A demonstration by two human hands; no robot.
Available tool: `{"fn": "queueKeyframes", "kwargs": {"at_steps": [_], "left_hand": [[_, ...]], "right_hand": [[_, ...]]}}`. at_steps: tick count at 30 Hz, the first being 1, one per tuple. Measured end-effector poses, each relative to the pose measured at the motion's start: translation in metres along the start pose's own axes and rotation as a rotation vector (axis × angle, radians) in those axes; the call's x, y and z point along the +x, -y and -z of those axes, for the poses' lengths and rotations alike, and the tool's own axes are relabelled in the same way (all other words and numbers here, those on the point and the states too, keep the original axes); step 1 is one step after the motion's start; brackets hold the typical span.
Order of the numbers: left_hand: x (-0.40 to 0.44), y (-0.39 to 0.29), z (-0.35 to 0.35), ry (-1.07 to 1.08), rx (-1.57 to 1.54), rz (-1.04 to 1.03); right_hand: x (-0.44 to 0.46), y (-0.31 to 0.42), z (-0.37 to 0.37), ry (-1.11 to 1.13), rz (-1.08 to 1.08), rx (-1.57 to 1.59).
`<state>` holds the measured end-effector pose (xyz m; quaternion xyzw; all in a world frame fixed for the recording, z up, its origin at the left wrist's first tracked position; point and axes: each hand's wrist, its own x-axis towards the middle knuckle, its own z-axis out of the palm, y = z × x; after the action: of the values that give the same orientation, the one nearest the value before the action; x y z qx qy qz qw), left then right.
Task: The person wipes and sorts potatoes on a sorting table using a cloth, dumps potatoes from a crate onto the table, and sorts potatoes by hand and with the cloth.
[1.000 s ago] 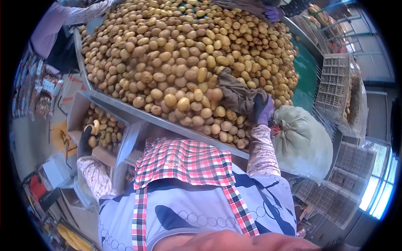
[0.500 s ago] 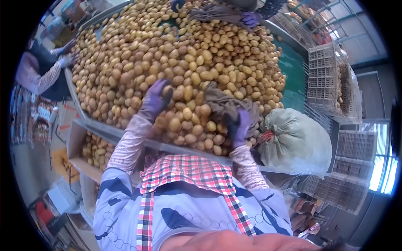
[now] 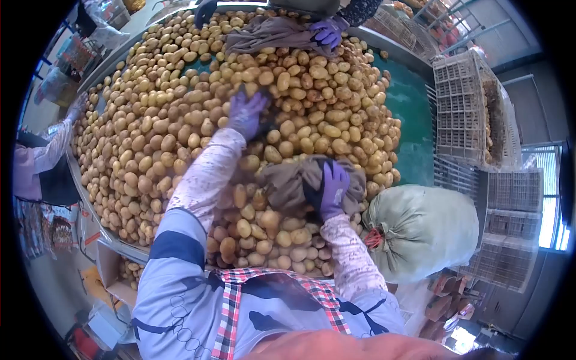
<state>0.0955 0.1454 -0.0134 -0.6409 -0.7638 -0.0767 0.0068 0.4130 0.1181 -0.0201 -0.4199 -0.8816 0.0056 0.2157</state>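
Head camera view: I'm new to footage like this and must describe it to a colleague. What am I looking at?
There's no machine here: a person works with two gloved hands. The camera is worn on their head, looking forward and down, so their own checked apron shows at the bottom.

On the green-surfaced table lies a big heap of potato-like produce. The left hand reaches into it; whether it holds a piece is hidden. The right hand is on a brown cloth; how firm its grip is, I can't tell. A tied sack sits to the right. The purple-gloved hand at the far side belongs to someone else.
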Motion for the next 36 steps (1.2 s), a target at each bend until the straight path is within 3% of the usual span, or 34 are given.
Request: {"fn": "queueKeyframes", "kwargs": {"at_steps": [2,4,6,8,10,12,14,15,17,18,19,20,22,24,25,26,27,28,29,30,32,33,34,36], "left_hand": [[0.005,0.036,-0.020,-0.022,-0.038,0.071],[-0.006,0.055,0.029,0.128,-0.032,0.252],[-0.041,0.107,0.018,0.058,0.144,0.249],[-0.084,0.106,0.053,0.130,0.104,0.277],[-0.123,0.134,0.016,-0.039,0.203,0.124],[-0.141,0.076,0.084,0.158,-0.081,0.225],[-0.165,0.039,0.086,-0.028,-0.435,0.016],[-0.171,0.015,0.092,0.020,-0.501,-0.051],[-0.179,-0.029,0.074,0.078,-0.489,-0.169],[-0.179,-0.043,0.044,0.085,-0.408,-0.220],[-0.173,-0.053,0.039,-0.015,-0.520,-0.254],[-0.168,-0.060,0.036,-0.117,-0.629,-0.287],[-0.166,-0.060,0.042,-0.147,-0.880,-0.270],[-0.172,-0.047,0.070,0.006,-1.162,-0.167],[-0.172,-0.037,0.110,0.138,-1.046,-0.057],[-0.167,-0.026,0.106,-0.223,-1.000,-0.035],[-0.164,-0.016,0.147,-0.230,-1.182,0.053],[-0.157,0.004,0.145,-0.306,-1.040,0.112],[-0.150,0.013,0.170,-0.333,-1.208,0.155],[-0.141,0.041,0.152,-0.217,-1.246,0.244],[-0.132,0.068,0.158,-0.127,-0.282,0.278],[-0.127,0.085,0.149,-0.042,-0.217,0.240],[-0.120,0.104,0.131,0.042,-0.154,0.205],[-0.088,0.131,0.109,-0.001,-0.353,0.206]], "right_hand": [[0.022,0.009,0.002,-0.021,-0.046,0.053],[0.035,0.017,0.007,-0.018,-0.073,0.077],[0.038,0.023,0.012,-0.066,-0.089,0.095],[0.040,0.030,0.015,-0.151,-0.089,0.113],[0.041,0.028,0.017,0.014,-0.230,0.209],[0.040,0.036,0.018,0.058,-0.309,0.429],[0.027,0.051,0.021,-0.002,-0.327,0.771],[0.035,0.083,0.068,0.168,-0.443,1.061],[0.046,0.107,0.095,0.101,0.094,0.969],[0.054,0.119,0.113,0.073,0.194,0.970],[0.062,0.131,0.130,0.046,0.293,0.970],[0.071,0.146,0.153,0.030,0.221,1.032],[0.085,0.157,0.176,0.059,-0.165,1.216],[0.106,0.140,0.180,-0.149,0.097,1.037],[0.117,0.139,0.186,-0.207,0.032,1.066],[0.128,0.141,0.194,-0.265,-0.039,1.096],[0.138,0.141,0.195,-0.311,-0.085,1.176],[0.150,0.139,0.189,-0.353,-0.077,1.169],[0.165,0.138,0.182,-0.393,-0.071,1.162],[0.177,0.138,0.175,-0.436,-0.062,1.156],[0.192,0.137,0.139,-0.337,0.045,0.588],[0.200,0.137,0.120,-0.324,0.110,0.323],[0.206,0.131,0.067,-0.229,-0.054,0.109],[0.183,0.118,-0.072,-0.126,0.123,-0.458]]}}
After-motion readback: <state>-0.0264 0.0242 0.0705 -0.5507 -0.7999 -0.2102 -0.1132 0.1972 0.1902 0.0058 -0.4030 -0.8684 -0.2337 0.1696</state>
